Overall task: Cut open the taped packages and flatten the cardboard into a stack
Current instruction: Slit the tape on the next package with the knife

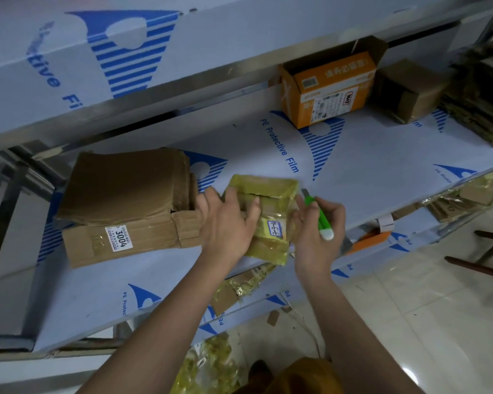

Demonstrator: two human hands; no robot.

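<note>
Yellow-taped package (268, 214) | left hand (225, 223) grips | right hand (319, 231) (curled) holds cutter (322, 220)

Metal shelves (353, 166) wrapped in blue-printed protective film fill the frame, with pale glossy floor tiles (439, 322) lower right.

Yellow-taped package (268, 211); green-and-white knife (322, 220); orange box (330, 89); blue-striped white shelf (367, 166)

Yellow-taped package (268, 211) on shelf, right of flattened cardboard stack (125, 200).
</note>
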